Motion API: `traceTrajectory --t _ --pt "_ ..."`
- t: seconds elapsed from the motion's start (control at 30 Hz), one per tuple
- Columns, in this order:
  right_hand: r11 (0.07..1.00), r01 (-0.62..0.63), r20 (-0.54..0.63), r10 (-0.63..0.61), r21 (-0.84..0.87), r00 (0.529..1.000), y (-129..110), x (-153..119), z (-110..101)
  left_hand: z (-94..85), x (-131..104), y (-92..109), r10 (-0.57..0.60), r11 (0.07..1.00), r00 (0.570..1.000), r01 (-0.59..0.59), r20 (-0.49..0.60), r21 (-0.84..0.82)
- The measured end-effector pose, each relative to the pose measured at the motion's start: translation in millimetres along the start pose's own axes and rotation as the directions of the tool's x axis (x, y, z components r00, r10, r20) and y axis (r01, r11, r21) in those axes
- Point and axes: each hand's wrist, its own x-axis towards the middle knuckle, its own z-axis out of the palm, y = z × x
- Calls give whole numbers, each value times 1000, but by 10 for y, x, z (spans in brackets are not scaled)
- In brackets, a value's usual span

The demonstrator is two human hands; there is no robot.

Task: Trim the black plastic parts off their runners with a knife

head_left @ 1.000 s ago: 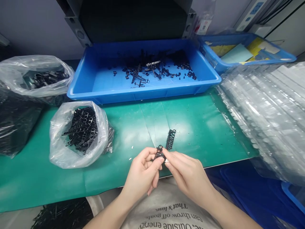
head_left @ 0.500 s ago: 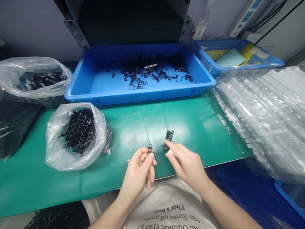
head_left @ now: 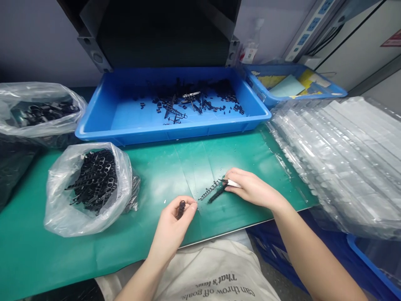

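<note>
Near the front of the green work surface, my left hand (head_left: 175, 221) is closed around a small black plastic part (head_left: 181, 210) with rounded, ring-like ends. Farther right, my right hand (head_left: 246, 186) grips a slim tool with a white handle (head_left: 232, 183) and a dark tip; its exact kind does not show. Under that tip lies the end of a black toothed strip (head_left: 208, 191), which slants across the mat between my hands. A second, denser black strip (head_left: 216, 195) rests alongside it, close to my right fingers.
To the left stands a clear plastic bag (head_left: 54, 205) full of black ringed parts, with another bag (head_left: 75, 119) behind. A blue tray (head_left: 188, 133) holding loose black pieces spans the back. Stacked clear plastic trays (head_left: 338, 167) and a blue basket (head_left: 263, 98) are at right.
My right hand has shifted right and up with the white-handled tool. A toothed strip now lies exposed between the hands. My left hand has tilted, and the part in it points differently.
</note>
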Motion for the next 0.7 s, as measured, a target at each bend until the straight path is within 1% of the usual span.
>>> traceTrajectory --t 0.07,0.13,0.17,0.23,0.27,0.3,0.37,0.4,0.43,0.57,0.7 --pt "998 45 26 -46 40 999 -65 -46 -40 9 39 61 30 997 998 -34 51 76" --pt "987 108 46 -115 123 992 -164 -69 -46 35 64 124 32 989 984 -57 174 138" --pt "974 139 44 -149 179 988 -216 -71 -30 50 68 147 25 986 968 -65 248 153" --pt "943 171 -2 -178 285 984 -305 -69 33 74 64 163 13 988 933 -68 360 140" --pt "934 162 -50 -154 320 987 -336 -69 76 78 58 155 12 992 925 -60 379 115" --pt "932 133 -110 -101 336 989 -357 -74 122 76 52 137 12 996 929 -45 370 81" --pt "939 56 -215 20 339 976 -379 -103 205 53 41 84 10 1000 949 -12 315 6" --pt "943 26 -238 57 332 970 -386 -127 237 37 37 55 6 1000 957 1 290 -24" --pt "947 12 -236 68 322 969 -395 -154 262 19 34 30 -1 999 962 15 274 -48" --pt "968 64 -127 -34 243 991 -466 -258 315 -21 21 -9 -14 994 964 42 267 -98" --pt "986 103 -159 -82 130 984 -532 -292 363 -5 3 37 10 997 971 7 237 -73"
